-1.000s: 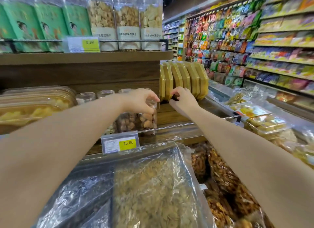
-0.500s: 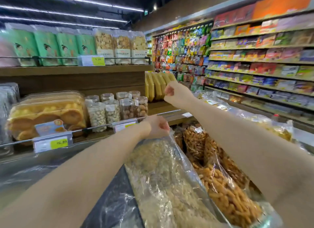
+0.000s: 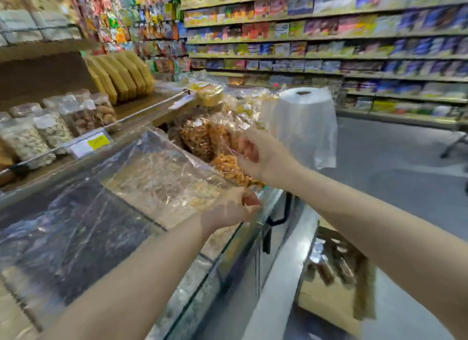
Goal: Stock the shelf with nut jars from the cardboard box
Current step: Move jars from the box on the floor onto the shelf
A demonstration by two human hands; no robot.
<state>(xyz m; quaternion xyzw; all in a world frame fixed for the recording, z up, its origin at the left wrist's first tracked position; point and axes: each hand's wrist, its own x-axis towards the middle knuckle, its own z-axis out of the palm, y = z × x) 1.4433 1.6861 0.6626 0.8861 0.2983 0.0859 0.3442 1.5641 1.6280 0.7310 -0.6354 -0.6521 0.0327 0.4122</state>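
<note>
a: checking hands. left hand low over the plastic-covered bin, fingers curled in, nothing held as far as i can tell.
b: right?
a: right hand raised near the bagged orange snacks, palm showing, fingers loosely bent. can't tell if they touch the bag, frame is blurred.
b: nut jars?
a: nut jars upright in rows on the wooden shelf, far left, behind the rail and the yellow price tag.
b: box?
a: cardboard box bottom right on the floor, beside the display base.
</note>
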